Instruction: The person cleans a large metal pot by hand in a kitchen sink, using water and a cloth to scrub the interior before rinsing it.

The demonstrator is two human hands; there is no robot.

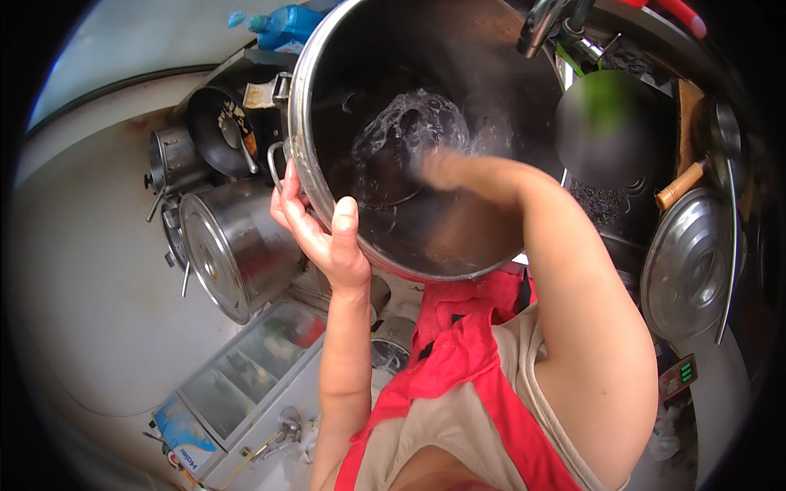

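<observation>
A large metal stockpot (299,123) fills the upper middle of the head view, tipped so that I look into its dark interior. My left hand (328,242) grips its left rim, thumb towards the opening and fingers along the outside by the wire handle (274,162). Inside the pot, my right hand (437,167) is blurred by motion, and its fingers cannot be made out. Clear water (411,123) splashes up around it. Whether that hand holds anything is hidden. A metal faucet (539,27) hangs over the pot's upper right rim.
Left of the pot are a wok (206,138) with a ladle (232,134) and a lidded stockpot (264,236). A blue plastic bottle (288,27) stands behind. On the right lie a metal lid (681,270) and a wooden handle (678,185). A glass-topped Haier freezer (230,383) sits lower left.
</observation>
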